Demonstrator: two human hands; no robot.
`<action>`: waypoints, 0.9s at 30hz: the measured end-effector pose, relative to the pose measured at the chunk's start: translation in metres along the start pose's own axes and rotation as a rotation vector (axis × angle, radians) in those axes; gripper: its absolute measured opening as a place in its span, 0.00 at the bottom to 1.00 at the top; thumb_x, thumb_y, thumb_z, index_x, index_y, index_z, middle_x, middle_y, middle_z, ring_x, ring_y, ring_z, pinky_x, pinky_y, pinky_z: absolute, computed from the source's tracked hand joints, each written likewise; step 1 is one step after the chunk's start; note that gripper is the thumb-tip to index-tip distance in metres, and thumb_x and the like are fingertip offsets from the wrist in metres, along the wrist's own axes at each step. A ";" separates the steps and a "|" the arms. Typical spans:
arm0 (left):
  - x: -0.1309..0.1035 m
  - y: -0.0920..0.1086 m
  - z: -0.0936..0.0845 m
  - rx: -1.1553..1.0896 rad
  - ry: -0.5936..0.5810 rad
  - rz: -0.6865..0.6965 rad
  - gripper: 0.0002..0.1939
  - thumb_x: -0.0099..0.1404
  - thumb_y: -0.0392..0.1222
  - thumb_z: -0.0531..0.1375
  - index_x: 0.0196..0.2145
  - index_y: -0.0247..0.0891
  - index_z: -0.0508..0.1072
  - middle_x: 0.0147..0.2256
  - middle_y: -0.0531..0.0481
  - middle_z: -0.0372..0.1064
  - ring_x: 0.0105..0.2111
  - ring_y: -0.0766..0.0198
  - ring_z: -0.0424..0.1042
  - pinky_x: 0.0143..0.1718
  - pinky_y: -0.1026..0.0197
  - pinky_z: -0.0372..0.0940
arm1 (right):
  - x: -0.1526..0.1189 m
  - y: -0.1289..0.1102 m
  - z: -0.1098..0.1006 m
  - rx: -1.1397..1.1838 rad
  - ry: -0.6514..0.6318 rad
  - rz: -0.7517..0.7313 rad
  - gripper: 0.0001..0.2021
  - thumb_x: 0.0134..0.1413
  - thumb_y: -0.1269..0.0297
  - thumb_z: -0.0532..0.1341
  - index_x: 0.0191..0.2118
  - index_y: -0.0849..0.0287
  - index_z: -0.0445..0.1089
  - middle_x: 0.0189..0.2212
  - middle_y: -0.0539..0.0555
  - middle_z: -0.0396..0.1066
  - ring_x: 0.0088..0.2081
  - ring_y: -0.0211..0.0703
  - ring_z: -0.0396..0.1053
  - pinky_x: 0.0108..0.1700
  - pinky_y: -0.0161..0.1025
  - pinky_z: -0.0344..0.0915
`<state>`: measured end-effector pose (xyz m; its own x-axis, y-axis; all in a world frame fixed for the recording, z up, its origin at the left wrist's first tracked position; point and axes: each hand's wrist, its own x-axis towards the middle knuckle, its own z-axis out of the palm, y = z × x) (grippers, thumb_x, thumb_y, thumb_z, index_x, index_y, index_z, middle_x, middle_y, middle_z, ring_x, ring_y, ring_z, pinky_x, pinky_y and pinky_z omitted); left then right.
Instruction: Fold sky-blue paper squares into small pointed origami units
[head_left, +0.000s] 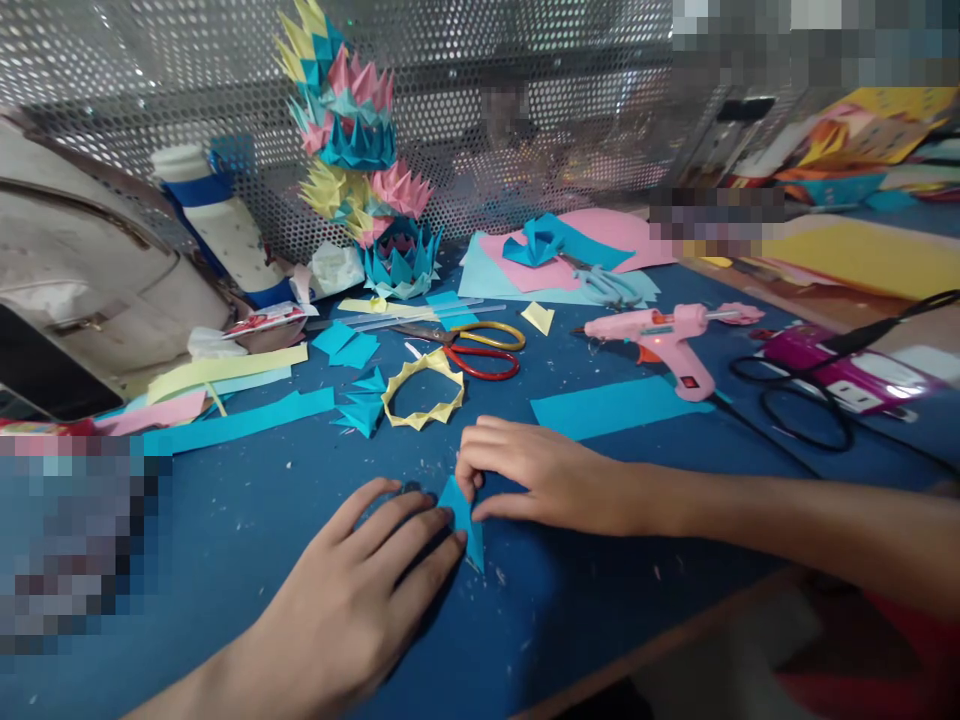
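Observation:
A small folded piece of blue paper (463, 522) lies on the blue table between my hands. My left hand (367, 575) is flat with its fingers spread, its fingertips touching the paper's left edge. From the right, my right hand (536, 475) has its curled fingers and thumb on the paper's upper right part. Just beyond my hands stands a yellow ring of folded paper (424, 390), with folded blue pieces (364, 405) at its left. A blue paper strip (611, 405) lies beyond my right wrist.
Scissors with yellow and red handles (484, 350) lie behind the ring. A pink glue gun (667, 335) and a purple power strip (847, 370) with cables are at the right. Folded-paper crowns (401, 260), a bottle (221, 225) and a bag (82, 240) stand behind.

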<state>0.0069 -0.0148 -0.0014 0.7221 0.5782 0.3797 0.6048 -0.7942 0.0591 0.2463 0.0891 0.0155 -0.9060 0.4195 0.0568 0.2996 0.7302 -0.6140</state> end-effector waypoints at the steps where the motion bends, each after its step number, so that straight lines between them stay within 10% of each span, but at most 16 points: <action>1: 0.000 0.000 0.000 -0.007 -0.003 0.004 0.19 0.76 0.34 0.48 0.56 0.36 0.73 0.52 0.47 0.74 0.53 0.53 0.69 0.64 0.48 0.49 | 0.001 -0.001 -0.002 0.016 -0.014 -0.015 0.06 0.64 0.62 0.64 0.40 0.59 0.70 0.40 0.51 0.69 0.44 0.42 0.63 0.47 0.38 0.59; 12: 0.011 0.002 -0.008 -0.002 -0.086 0.087 0.19 0.79 0.41 0.46 0.58 0.35 0.72 0.49 0.49 0.75 0.53 0.59 0.70 0.70 0.53 0.36 | 0.002 0.017 -0.019 -0.025 -0.078 -0.353 0.12 0.70 0.62 0.57 0.37 0.60 0.75 0.37 0.53 0.70 0.40 0.40 0.63 0.44 0.36 0.58; 27: 0.007 0.003 -0.002 0.027 -0.093 0.074 0.26 0.73 0.53 0.58 0.64 0.40 0.66 0.51 0.51 0.75 0.54 0.58 0.68 0.72 0.48 0.27 | -0.004 0.008 -0.007 -0.038 -0.050 -0.100 0.13 0.70 0.57 0.56 0.38 0.60 0.70 0.38 0.53 0.68 0.41 0.44 0.62 0.45 0.40 0.56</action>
